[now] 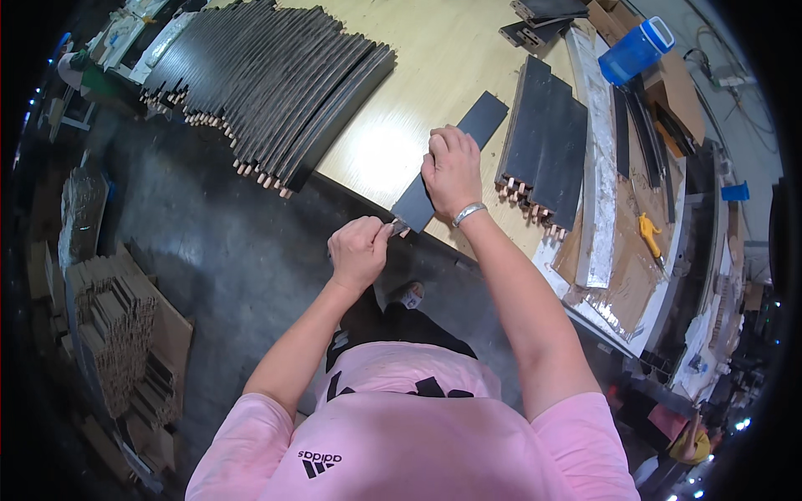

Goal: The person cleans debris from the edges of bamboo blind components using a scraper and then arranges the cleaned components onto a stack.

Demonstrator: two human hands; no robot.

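A dark flat board (480, 121) lies slantwise on the pale table, its near end at the table's front edge, with light wooden dowels (404, 233) sticking out. My right hand (454, 171) is wrapped over the middle of this board, fingers curled round its edges. At the near end, my left hand (359, 250) is closed, thumb and finger pinched against the corner beside the dowels. Whatever it grips is too small to name. To the right stands a stack of similar dark boards (543, 138) with dowel ends facing me.
A long row of dark boards (267, 92) fills the table's left (368, 142). At right are a wrapped white strip (597, 167), a blue jug (635, 52), a yellow-handled tool (649, 238) and cardboard (622, 275). Stacked pieces (109, 326) stand at the lower left.
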